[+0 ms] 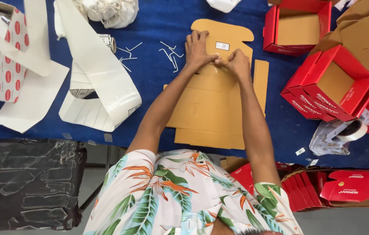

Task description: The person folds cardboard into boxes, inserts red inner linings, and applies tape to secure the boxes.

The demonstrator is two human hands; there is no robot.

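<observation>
Cardboard blank [212, 104] flat, both hands [198, 48] [238, 63] apparently pinching far flap, blue table [158, 26]

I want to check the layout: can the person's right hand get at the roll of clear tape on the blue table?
Probably yes. The right hand rests on the flat brown cardboard, and the tape roll lies on the same side on the blue table, with only bare cloth between them.

Blue-covered table [158, 113], grey floor [349, 222], even light
</observation>
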